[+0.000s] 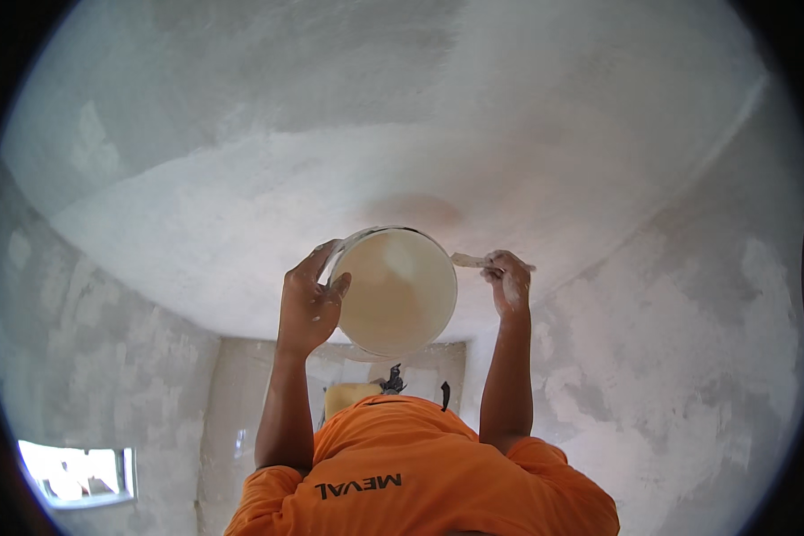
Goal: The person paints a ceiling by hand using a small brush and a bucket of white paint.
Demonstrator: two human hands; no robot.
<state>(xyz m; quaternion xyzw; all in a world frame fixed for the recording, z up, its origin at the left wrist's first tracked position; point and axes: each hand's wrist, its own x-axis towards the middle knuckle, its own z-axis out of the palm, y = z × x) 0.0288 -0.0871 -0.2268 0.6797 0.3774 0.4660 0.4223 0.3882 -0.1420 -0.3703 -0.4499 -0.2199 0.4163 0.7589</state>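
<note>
My left hand (313,299) grips the left side of a round off-white bucket (397,295), its thumb over the near edge and its fingers mostly hidden behind. The bucket's round face is turned toward me, with tan and whitish patches across it; whether that is the inside or the base, I cannot tell. To the right of the bucket, my right hand (509,275) is closed around a small putty knife (470,260) coated in pale plaster. Its flat end points left, close to the bucket's rim. White residue marks the fingers of both hands.
Beyond the bucket spreads a broad plastered surface (268,188), part grey and part whiter. Patchy plastered walls (107,348) rise at left and right. A bright window (76,473) is at lower left. A yellowish object (348,395) and a dark bundle (392,381) show beyond my orange shirt.
</note>
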